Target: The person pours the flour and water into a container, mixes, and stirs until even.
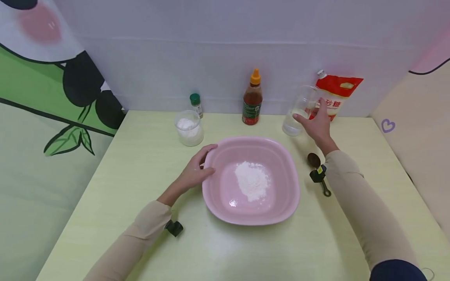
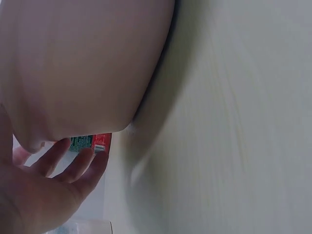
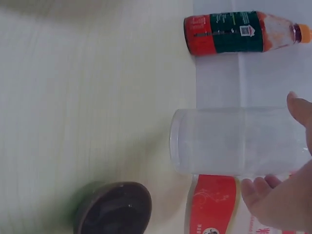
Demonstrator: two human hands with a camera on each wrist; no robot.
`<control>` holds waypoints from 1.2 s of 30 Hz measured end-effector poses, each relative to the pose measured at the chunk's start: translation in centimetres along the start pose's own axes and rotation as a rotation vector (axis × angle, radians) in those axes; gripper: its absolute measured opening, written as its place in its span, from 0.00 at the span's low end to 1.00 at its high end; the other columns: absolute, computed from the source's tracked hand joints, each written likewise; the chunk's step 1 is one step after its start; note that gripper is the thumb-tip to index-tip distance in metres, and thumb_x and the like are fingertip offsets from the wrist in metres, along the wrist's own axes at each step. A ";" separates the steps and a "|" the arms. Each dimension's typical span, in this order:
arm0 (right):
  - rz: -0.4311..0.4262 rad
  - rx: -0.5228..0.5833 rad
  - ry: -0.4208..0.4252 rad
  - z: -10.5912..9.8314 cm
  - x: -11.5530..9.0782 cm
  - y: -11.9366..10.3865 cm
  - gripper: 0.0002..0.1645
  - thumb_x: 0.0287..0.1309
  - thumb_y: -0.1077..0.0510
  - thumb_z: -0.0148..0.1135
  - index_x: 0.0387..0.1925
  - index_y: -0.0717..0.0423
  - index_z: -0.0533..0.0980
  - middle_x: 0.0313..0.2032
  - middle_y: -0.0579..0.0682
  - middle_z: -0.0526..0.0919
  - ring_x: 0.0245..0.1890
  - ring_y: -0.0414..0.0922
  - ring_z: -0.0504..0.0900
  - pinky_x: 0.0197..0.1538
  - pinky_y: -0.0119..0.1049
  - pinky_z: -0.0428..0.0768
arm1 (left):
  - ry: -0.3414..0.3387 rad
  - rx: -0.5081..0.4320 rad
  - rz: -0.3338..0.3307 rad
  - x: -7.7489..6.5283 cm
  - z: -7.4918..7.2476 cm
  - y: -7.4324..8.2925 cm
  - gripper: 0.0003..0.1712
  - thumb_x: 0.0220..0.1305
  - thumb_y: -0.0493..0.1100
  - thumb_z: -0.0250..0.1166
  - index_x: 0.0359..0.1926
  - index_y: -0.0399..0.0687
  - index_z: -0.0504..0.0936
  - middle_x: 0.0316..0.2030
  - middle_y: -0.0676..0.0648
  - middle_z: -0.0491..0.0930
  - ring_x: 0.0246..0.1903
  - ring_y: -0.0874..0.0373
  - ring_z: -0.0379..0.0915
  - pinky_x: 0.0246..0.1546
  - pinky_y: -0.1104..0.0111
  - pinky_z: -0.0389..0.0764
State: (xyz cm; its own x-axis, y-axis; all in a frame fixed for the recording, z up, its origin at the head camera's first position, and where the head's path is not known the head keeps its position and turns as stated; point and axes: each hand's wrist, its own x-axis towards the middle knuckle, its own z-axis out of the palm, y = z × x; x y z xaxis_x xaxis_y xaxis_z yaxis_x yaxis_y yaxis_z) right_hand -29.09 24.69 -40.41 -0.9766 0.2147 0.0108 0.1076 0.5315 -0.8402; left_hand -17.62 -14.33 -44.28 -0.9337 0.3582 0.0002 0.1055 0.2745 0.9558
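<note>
On the worktop [image 1: 147,164], we find the tall glass [image 1: 299,104] standing upright, its long axis vertical, beyond the far right corner of the basin [image 1: 281,187]; it appears to hold clear liquid [image 1: 292,125]. The right hand [image 1: 318,125] is the nearer to it, curved round its upper part from the right side, thumb to the front; we cannot tell how firmly it presses. From this hand, we note, the basin lies to the left and nearer the viewer. The left hand [image 1: 192,171] grips the basin's left rim, thumb inside and fingers outside. White powder [image 1: 251,181] covers part of the basin floor. We see a red-and-white bag [image 1: 339,86] behind the glass, a sauce bottle [image 1: 252,102] to its left, and a dark spoon [image 1: 314,159] lying right of the basin
</note>
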 end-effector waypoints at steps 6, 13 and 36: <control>0.034 0.032 -0.002 0.5 1.2 0.0 0.58 0.56 0.40 0.69 0.76 0.41 0.43 0.74 0.56 0.60 0.72 0.55 0.64 0.75 0.54 0.67 | 0.020 -0.008 0.028 0.1 0.0 0.4 0.43 0.54 0.27 0.58 0.73 0.42 0.63 0.71 0.37 0.64 0.63 0.34 0.69 0.55 0.51 0.84; 0.053 0.053 -0.020 0.7 1.9 -0.1 0.59 0.54 0.39 0.70 0.74 0.35 0.40 0.78 0.51 0.52 0.75 0.54 0.61 0.75 0.52 0.65 | 0.031 -0.028 0.025 -0.1 0.0 0.7 0.44 0.53 0.25 0.58 0.74 0.41 0.62 0.70 0.35 0.65 0.60 0.33 0.72 0.50 0.55 0.87; 0.054 0.112 0.001 1.4 2.8 -0.4 0.56 0.54 0.45 0.72 0.72 0.31 0.43 0.76 0.50 0.56 0.71 0.53 0.63 0.73 0.51 0.69 | 0.046 -0.021 -0.017 0.1 -0.1 0.6 0.44 0.53 0.26 0.56 0.74 0.42 0.62 0.69 0.35 0.67 0.57 0.35 0.75 0.49 0.57 0.87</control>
State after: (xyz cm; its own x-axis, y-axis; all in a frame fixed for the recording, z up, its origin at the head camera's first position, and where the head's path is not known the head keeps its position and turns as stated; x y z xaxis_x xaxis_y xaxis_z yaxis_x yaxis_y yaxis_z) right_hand -32.12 23.91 -40.83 -0.9698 0.2412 -0.0357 0.1385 0.4246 -0.8947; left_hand -17.71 -14.17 -43.71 -0.9500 0.3123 -0.0026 0.0831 0.2610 0.9617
